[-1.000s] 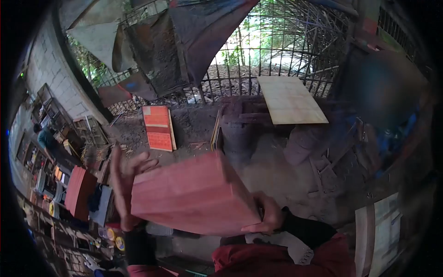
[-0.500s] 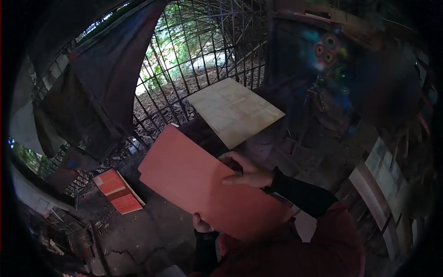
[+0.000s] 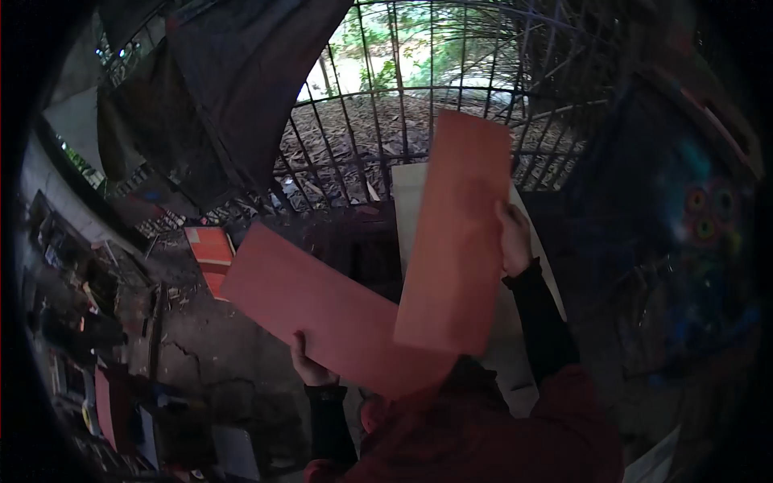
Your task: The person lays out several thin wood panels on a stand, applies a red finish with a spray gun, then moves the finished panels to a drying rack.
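My left hand [image 3: 312, 364] is closed on the lower edge of a flat, reddish rectangular panel [image 3: 310, 302], with the thumb over its face. This panel slants from upper left down toward my chest. In my right hand [image 3: 514, 240] is a second reddish panel [image 3: 459, 233], gripped by its right edge and tilted nearly upright. The lower end of the second panel overlaps the first one in this view. Behind the second panel lies a pale flat board [image 3: 408, 193], partly hidden by it.
Bars of a metal fence [image 3: 362, 145] stand ahead, with dry leaves beyond. A red-and-orange painted panel [image 3: 211, 258] rests on the ground at left. Dark cloth [image 3: 233, 88] hangs at upper left. A dark painted surface with coloured rings [image 3: 704, 213] is at right.
The reddish panels, stacked as one wide shape before, are now spread apart. My right hand has lifted its panel up and to the right. The view has turned left.
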